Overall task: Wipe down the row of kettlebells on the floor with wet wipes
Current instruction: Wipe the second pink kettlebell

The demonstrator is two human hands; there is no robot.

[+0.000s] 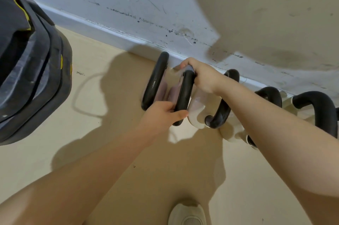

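Several kettlebells with black handles and pale bodies stand in a row on the floor along the wall. My left hand (pixel 163 114) grips the near end of the second kettlebell's handle (pixel 185 94). My right hand (pixel 200 76) closes over the far end of the same handle, and a bit of white wet wipe (pixel 189 68) shows under its fingers. The first kettlebell's handle (pixel 156 79) stands just to the left. To the right, the third kettlebell's handle (pixel 221 109) is partly hidden behind my right forearm.
A stack of black weight plates (pixel 27 59) with yellow markings fills the left side. A thin cable (pixel 80 94) loops on the beige floor. The scuffed wall and its baseboard (pixel 102 26) run behind the row. My pale shoe (pixel 187 213) is at the bottom.
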